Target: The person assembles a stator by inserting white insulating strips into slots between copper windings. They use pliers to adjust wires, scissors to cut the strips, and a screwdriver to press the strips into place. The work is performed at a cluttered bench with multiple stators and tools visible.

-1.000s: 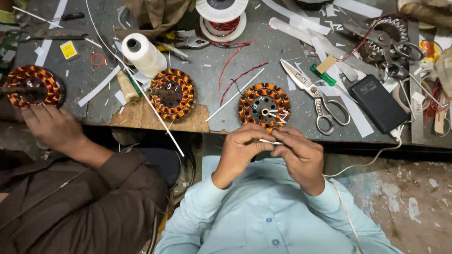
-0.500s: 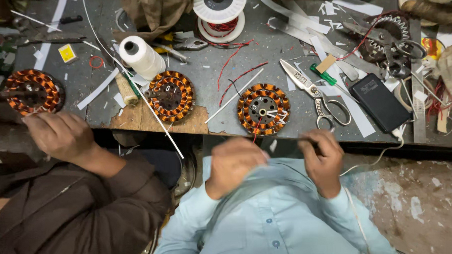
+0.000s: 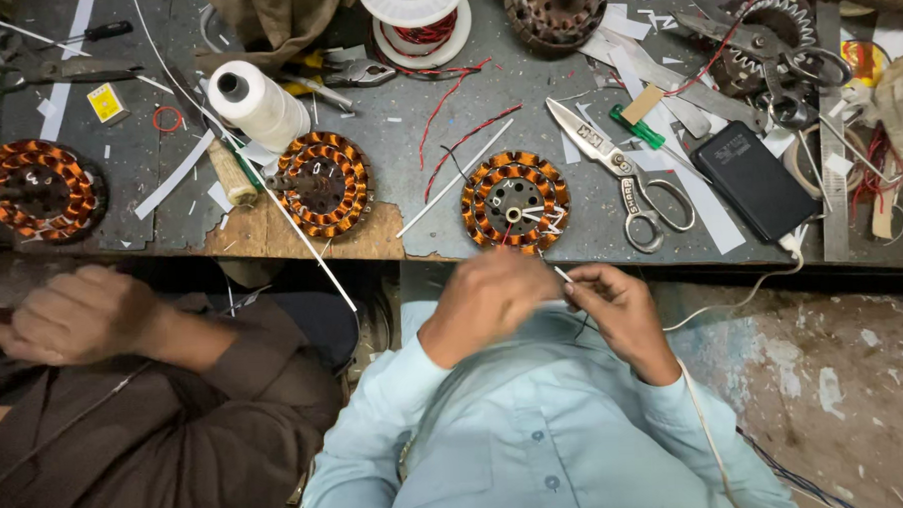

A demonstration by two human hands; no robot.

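A thin white sleeve-like strip (image 3: 562, 273) was held between both hands, just below the edge of the grey worn bench (image 3: 566, 90). Its long axis ran from upper left to lower right, toward the right hand (image 3: 619, 313), whose fingers (image 3: 585, 287) were pinched closed on it. The left hand (image 3: 488, 298) was blurred, so I could not tell how its fingers stood. Just above lay a round stator with orange copper windings (image 3: 515, 202). A co-worker's hand (image 3: 73, 317) rested far left.
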